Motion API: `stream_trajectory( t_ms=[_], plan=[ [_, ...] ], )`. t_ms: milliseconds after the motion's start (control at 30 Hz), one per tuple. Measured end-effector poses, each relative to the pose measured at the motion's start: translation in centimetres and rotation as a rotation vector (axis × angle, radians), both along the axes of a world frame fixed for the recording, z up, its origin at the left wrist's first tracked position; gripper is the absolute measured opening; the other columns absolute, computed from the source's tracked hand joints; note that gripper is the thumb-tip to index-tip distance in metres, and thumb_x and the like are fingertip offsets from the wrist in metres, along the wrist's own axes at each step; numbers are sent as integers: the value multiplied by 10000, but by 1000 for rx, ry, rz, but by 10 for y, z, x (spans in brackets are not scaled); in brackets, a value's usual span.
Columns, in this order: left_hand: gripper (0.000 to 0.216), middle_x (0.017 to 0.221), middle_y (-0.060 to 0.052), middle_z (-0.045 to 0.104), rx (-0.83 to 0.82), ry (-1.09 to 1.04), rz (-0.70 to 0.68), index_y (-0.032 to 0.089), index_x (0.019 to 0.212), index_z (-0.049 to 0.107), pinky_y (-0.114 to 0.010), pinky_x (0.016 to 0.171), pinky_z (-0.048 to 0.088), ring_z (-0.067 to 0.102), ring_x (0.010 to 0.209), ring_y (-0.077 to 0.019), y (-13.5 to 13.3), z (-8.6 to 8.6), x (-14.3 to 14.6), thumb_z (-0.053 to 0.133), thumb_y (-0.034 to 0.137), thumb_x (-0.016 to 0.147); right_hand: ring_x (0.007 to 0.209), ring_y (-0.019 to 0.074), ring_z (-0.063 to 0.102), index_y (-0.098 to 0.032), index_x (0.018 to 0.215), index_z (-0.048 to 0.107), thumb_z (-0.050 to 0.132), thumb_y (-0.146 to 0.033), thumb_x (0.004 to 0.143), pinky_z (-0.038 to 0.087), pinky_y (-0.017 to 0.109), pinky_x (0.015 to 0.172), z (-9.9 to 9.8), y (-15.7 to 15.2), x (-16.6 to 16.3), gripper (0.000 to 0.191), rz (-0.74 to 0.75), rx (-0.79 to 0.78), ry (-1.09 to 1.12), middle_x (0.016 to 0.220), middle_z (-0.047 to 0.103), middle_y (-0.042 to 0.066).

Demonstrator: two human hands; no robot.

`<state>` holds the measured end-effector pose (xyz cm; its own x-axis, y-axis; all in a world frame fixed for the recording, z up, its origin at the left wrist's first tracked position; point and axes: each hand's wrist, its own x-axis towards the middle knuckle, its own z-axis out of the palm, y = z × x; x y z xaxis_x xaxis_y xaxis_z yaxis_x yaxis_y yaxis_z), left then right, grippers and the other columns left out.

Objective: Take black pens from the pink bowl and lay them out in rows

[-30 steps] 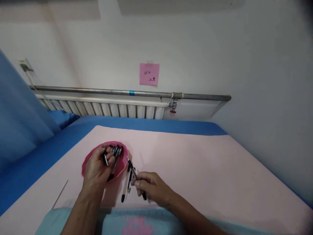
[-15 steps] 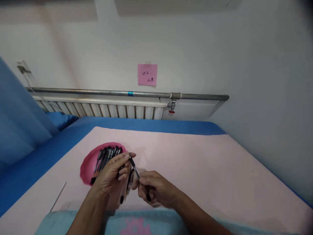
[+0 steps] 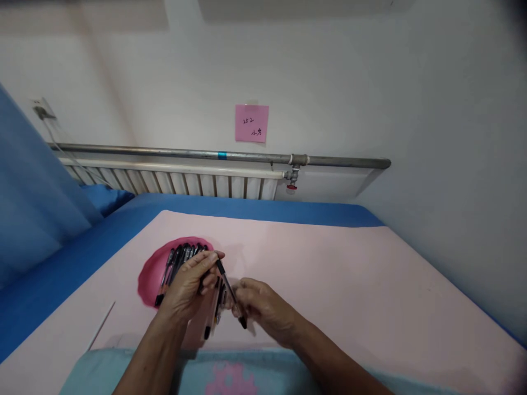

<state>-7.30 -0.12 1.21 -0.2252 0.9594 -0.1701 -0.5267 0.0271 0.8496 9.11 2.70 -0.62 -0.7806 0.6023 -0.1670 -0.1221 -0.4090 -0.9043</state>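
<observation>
My left hand [image 3: 191, 282] pinches the upper end of a pen [image 3: 229, 288] between thumb and finger. The pen has a clear barrel with black ends and slants down to the right. Right beside its lower half is my right hand [image 3: 261, 307], fingers curled and smeared by motion; whether they touch the pen I cannot tell. Behind my left hand stands a pink scalloped basin [image 3: 146, 280] with several black pens [image 3: 181, 258] lying in it. More pens [image 3: 208, 329] lie below the hands on the pink surface, partly hidden by my left hand.
A thin white stick [image 3: 101, 326] lies on the pink cover [image 3: 329, 274] at the left. A light blue cloth with a pink pattern [image 3: 144, 365] runs along the near edge. Behind the blue border are a radiator [image 3: 193, 184], a pipe [image 3: 173, 152] and a pink note [image 3: 252, 123].
My right hand has slid off the pen's lower end and shifted slightly up, so the black tip now shows. My left hand keeps its pinch. The view has shifted slightly.
</observation>
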Motion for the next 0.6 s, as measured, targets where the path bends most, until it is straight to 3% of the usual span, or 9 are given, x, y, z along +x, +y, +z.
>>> stream_trajectory(
  t_ms=[133, 267, 333, 400, 500, 600],
  plan=[
    [263, 517, 54, 450, 19, -19, 10, 115, 865, 661, -114, 328, 181, 301, 375, 4, 1, -1, -3, 713, 268, 658, 513, 99, 527, -97, 908, 592, 511, -458, 784, 352, 234, 511, 0, 2, 3, 390, 138, -158, 83, 655, 624, 47],
    [268, 500, 59, 435, 19, -1, 12, 115, 869, 665, -114, 324, 186, 308, 373, -2, 1, -1, -4, 713, 272, 657, 480, 73, 487, -112, 746, 578, 642, -271, 702, 334, 222, 513, -1, 4, 4, 177, 40, -119, 77, 568, 568, -6],
    [265, 501, 58, 438, 19, -2, 17, 114, 861, 667, -113, 321, 188, 311, 372, -1, 1, -1, -4, 714, 273, 655, 492, 68, 485, -133, 702, 542, 684, -199, 646, 330, 212, 512, -1, 4, 3, 166, -34, -114, 78, 560, 556, -25],
    [258, 505, 55, 448, 21, -6, 15, 113, 852, 668, -113, 320, 191, 312, 372, 0, 1, -1, -3, 716, 269, 653, 537, 85, 520, -140, 771, 553, 684, -250, 663, 344, 215, 519, -1, 3, 3, 202, -23, -148, 92, 627, 590, -6],
    [257, 490, 59, 438, 19, -17, 21, 110, 846, 670, -113, 319, 190, 307, 366, 0, 0, 0, -2, 721, 265, 648, 550, 112, 555, -112, 903, 583, 572, -404, 766, 364, 241, 522, -2, 2, 2, 322, 106, -199, 88, 693, 621, 45],
    [264, 487, 60, 436, 23, -18, 27, 109, 846, 671, -117, 323, 198, 314, 369, -4, 0, 2, -2, 724, 270, 644, 481, 89, 513, -92, 780, 596, 608, -345, 740, 358, 242, 519, -3, 2, 3, 257, 91, -157, 81, 593, 580, 15]
  ],
)
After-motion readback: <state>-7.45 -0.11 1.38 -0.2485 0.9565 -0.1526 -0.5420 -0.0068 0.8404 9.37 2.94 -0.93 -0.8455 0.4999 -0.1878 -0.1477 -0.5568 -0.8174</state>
